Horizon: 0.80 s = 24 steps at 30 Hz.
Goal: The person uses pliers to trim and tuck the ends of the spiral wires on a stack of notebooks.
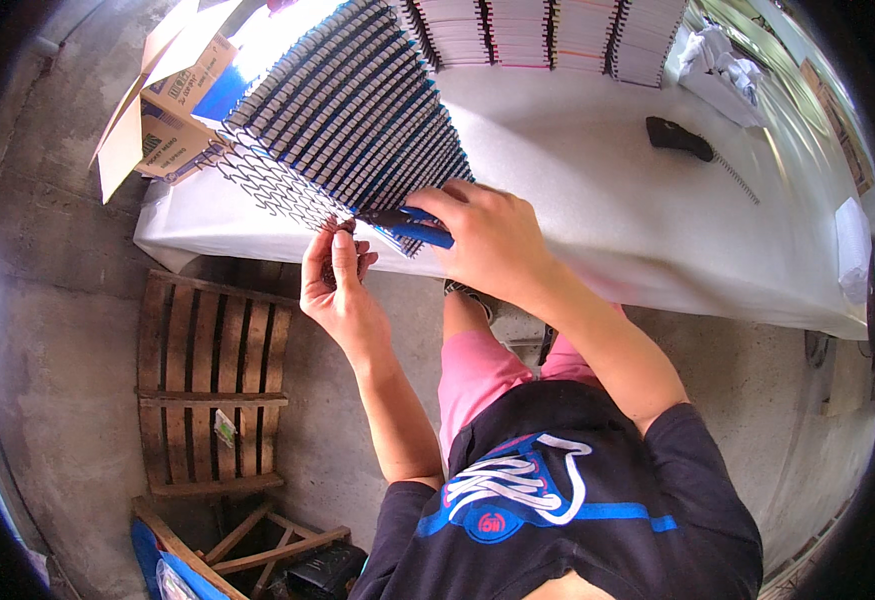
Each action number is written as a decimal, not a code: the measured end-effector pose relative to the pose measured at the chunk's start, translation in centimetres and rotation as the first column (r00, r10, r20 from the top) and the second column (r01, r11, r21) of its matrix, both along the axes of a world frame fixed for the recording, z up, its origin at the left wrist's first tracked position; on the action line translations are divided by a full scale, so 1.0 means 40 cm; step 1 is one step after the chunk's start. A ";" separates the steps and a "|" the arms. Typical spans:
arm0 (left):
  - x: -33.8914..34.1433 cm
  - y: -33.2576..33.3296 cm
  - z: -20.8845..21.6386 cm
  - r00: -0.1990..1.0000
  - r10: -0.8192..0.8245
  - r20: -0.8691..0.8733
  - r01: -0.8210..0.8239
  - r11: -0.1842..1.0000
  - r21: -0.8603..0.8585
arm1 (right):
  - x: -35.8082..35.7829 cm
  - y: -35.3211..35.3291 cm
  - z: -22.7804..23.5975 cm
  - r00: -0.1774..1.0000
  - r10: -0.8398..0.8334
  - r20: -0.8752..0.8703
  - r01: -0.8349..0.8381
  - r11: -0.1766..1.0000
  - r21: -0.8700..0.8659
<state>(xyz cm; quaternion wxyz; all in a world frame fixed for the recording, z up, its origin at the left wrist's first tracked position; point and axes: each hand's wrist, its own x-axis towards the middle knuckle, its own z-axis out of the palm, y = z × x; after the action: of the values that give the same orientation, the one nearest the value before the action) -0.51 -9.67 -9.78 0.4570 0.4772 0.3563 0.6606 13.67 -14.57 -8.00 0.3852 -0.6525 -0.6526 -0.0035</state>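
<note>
Now, from the left, a box [197, 82] sits at the upper left of the frame, and beside it the stack [352, 110] of spiral-bound books stands on the table [547, 140], left of centre at the top. Loose coil ends [262, 180] jut from its lower-left edge, toward the lower left. Just below them, the left hand [335, 285] has its fingers curled closed around a dark bunch [328, 270], perhaps coil scraps; whether they also pinch a coil end, I cannot tell. The pliers [423, 233] come next, their nose pointing left at those fingertips, the long axis nearly level and sloping slightly down toward the right. The right hand [487, 235] grips their blue handles, its fingers wrapped over them; how far apart the jaws stand is unclear. The step in hand looks like trimming or bending the coil ends; the next move would call for seating one end between the jaws and squeezing, with the left fingertips kept clear. Further right, more books [517, 30] line the top, and a black thing [677, 138] lies at the upper right.
</note>
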 end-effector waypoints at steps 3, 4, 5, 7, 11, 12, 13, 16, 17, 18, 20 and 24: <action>-0.002 -0.004 -0.002 0.994 0.085 -0.063 -0.079 0.993 0.086 | 0.012 -0.008 0.010 0.996 -0.063 0.069 0.056 0.994 0.099; -0.003 -0.009 0.011 0.983 0.144 -0.119 -0.131 0.986 0.104 | 0.015 -0.011 0.013 0.994 -0.080 0.075 0.070 0.990 0.122; -0.010 -0.008 0.013 0.991 0.058 -0.118 -0.049 0.996 0.077 | 0.017 -0.012 0.015 0.992 -0.097 0.080 0.084 0.986 0.145; -0.027 -0.006 0.019 0.988 -0.114 -0.107 0.117 0.993 0.022 | 0.015 -0.008 0.020 0.995 -0.069 0.067 0.059 0.989 0.134; -0.017 -0.008 0.031 0.989 -0.137 -0.049 0.136 0.990 -0.034 | 0.002 0.003 0.019 0.995 -0.058 0.081 0.049 0.993 0.111; -0.017 -0.003 0.030 0.990 -0.138 -0.036 0.136 0.990 -0.041 | 0.000 0.005 0.018 0.996 -0.055 0.075 0.046 0.992 0.119; -0.014 -0.002 0.031 0.991 -0.129 -0.041 0.127 0.991 -0.034 | -0.002 0.008 0.017 0.996 -0.053 0.070 0.044 0.991 0.126; -0.010 -0.001 0.034 0.993 -0.099 -0.064 0.099 0.995 -0.008 | -0.006 0.013 0.016 0.997 -0.008 0.079 -0.002 0.992 0.125; -0.011 0.000 0.034 0.993 -0.089 -0.075 0.090 0.996 0.005 | -0.006 0.013 0.016 0.996 0.013 0.086 -0.024 0.992 0.120; -0.011 0.001 0.032 0.993 -0.081 -0.087 0.083 0.996 0.018 | -0.004 0.015 0.015 0.994 0.012 0.112 -0.026 0.992 0.121; -0.007 -0.001 0.029 0.992 -0.046 -0.118 0.051 0.998 0.036 | 0.003 0.021 0.011 0.986 0.009 0.164 -0.030 0.992 0.121; -0.003 -0.006 0.027 0.994 -0.001 -0.108 0.006 0.999 0.046 | 0.002 0.024 0.003 0.996 0.041 0.078 -0.043 0.999 0.028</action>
<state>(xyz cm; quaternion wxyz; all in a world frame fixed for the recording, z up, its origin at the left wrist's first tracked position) -0.63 -9.92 -8.68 0.4270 0.5236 0.3642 0.6410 13.77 -13.60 -7.88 0.3692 -0.6321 -0.6806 -0.0306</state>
